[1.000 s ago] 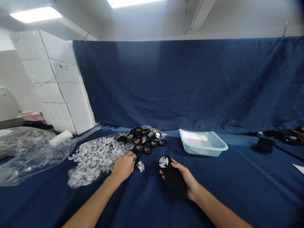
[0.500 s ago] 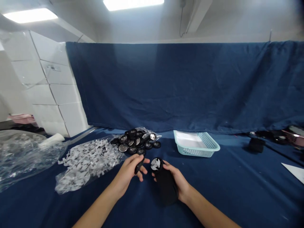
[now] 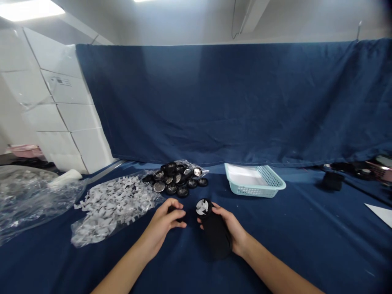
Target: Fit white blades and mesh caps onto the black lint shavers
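Note:
My right hand is wrapped round a long black item whose round end faces up and toward the left. A light grey clip-like piece sits in that end. Bent fingers of my left hand hold a small black round cap, mostly hidden behind them. The two hands are apart. Just beyond my left hand lies a heap of black round caps, some with shiny silvery insides. Left of the heap, a clear plastic bag spills many light grey clip-like pieces.
A light blue basket with white paper inside stands beyond my right hand. Another clear bag lies at far left, near stacked white boxes. A blue curtain closes the back. Dark items lie at far right.
My left hand has turned, so its fingers now cover most of the cap. The view has tilted down slightly. My right hand keeps its hold on the black item.

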The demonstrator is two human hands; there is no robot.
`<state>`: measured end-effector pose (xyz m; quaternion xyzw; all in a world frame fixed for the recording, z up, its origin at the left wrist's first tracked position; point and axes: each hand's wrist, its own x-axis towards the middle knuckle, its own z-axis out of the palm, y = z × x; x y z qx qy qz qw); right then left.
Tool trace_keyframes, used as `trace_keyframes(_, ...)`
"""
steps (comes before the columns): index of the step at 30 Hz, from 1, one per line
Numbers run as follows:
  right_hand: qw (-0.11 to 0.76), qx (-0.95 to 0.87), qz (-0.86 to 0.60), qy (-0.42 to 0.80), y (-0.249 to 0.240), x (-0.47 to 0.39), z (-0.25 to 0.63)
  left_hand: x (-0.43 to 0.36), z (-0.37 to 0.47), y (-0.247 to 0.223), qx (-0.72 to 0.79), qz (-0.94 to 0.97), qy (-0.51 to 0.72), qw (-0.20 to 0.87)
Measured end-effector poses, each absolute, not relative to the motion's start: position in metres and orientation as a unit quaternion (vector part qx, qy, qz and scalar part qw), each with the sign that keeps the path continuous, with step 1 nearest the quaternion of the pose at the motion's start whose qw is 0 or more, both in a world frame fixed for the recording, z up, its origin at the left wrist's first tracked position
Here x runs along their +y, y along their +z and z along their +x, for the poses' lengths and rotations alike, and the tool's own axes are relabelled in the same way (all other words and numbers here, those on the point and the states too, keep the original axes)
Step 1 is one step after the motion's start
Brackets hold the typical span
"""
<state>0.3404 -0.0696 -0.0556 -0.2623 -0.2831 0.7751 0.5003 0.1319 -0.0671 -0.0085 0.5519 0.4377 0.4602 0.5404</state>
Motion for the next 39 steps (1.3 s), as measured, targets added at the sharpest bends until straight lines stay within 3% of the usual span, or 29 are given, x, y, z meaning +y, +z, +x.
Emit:
trace_keyframes(4, 0.502, -0.297, -0.266, 0.768, -0.054, -0.072, 0.340, -0.079, 0.134, -0.008, 0.435, 0.773, 0.386, 0.254)
trace_keyframes(7, 0.504, -0.313, -0.244, 0.767, -0.056, -0.073, 0.341, -0.088, 0.139, -0.011, 0.413, 0.826, 0.342, 0.173)
trace_keyframes(19, 0.502, -0.295, -0.232, 0.779, -0.057, -0.072, 0.342, -0.089, 0.148, -0.026, 0.442, 0.837, 0.299, 0.124)
trace_keyframes(28, 0.496, -0.284, -0.245, 0.784, -0.056, -0.071, 0.342, -0.090, 0.153, -0.031, 0.440, 0.841, 0.279, 0.143)
trace_keyframes(34, 0.501, -0.285, -0.244, 0.780, -0.059, -0.072, 0.342, -0.088, 0.151, -0.036, 0.460, 0.805, 0.362, 0.096)
trace_keyframes(39, 0.499, -0.274, -0.240, 0.786, -0.059, -0.071, 0.343, -0.086, 0.149, -0.040, 0.434, 0.836, 0.334, 0.024)
